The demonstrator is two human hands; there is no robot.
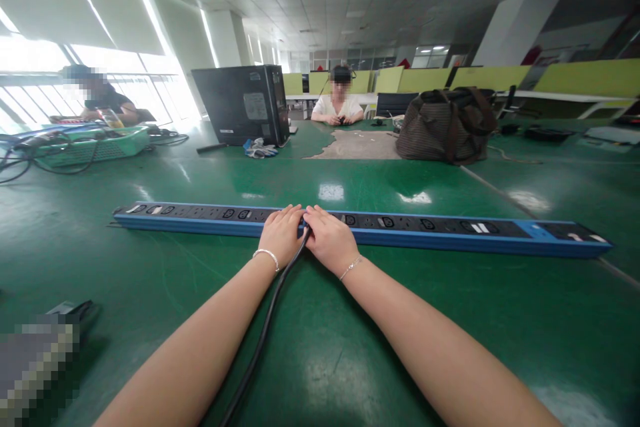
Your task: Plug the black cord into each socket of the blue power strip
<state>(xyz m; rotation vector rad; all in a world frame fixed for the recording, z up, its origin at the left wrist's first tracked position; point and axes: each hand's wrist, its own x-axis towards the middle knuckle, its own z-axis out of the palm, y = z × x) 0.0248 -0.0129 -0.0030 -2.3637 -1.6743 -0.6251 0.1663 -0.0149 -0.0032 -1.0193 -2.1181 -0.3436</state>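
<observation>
A long blue power strip (440, 239) with a black socket face lies across the green table in front of me. My left hand (283, 233) rests over the middle of the strip, its fingers curled across the socket face. Right beside it, my right hand (330, 233) is closed around the plug end of a black power cord (273, 303) at the strip. The plug itself is mostly hidden by my fingers, so how deep it sits cannot be seen. From between my hands the cord runs down toward me, past my left forearm.
Behind the strip stand a black computer case (240, 105), work gloves (260, 148) and a brown bag (445, 123). A green basket (95, 145) with cables is at the left. A blurred-out object (37, 360) lies near left. Two people sit beyond, one across the table.
</observation>
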